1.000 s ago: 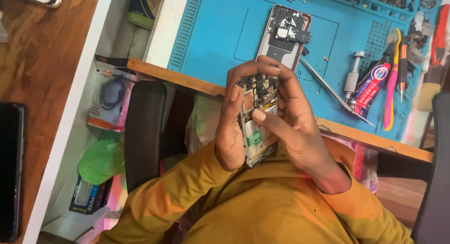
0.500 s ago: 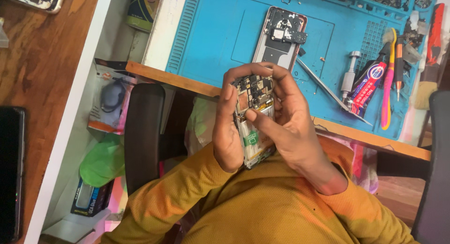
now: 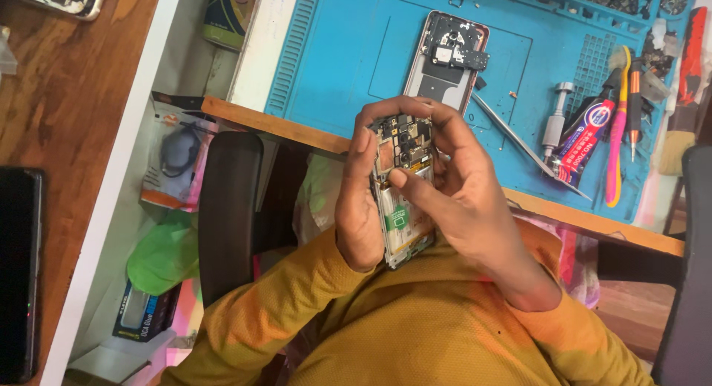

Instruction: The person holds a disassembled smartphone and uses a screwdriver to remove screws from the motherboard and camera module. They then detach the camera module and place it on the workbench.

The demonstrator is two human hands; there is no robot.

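Both my hands hold an opened phone (image 3: 401, 208) above my lap, its back cover off, so the circuit board at the top and the battery with a green sticker show. My left hand (image 3: 357, 208) grips the phone's left edge, fingers curled over the top. My right hand (image 3: 467, 197) wraps the right edge, and its thumb presses on the middle of the phone below the board. A second phone frame (image 3: 445, 56) with a camera module lies on the blue work mat (image 3: 348, 52) just beyond my hands.
Tweezers (image 3: 530, 145), a red-and-blue glue tube (image 3: 586, 130), a pink-and-yellow tool (image 3: 615, 134) and a small screwdriver (image 3: 552, 123) lie at the mat's right. A dark phone (image 3: 18, 275) rests on the wooden surface at the left. A black chair back (image 3: 230, 208) and a green bag (image 3: 167, 252) are below the desk.
My hands and the opened phone have stayed almost in place, with the fingers shifting slightly on its top. The view has drifted a little.
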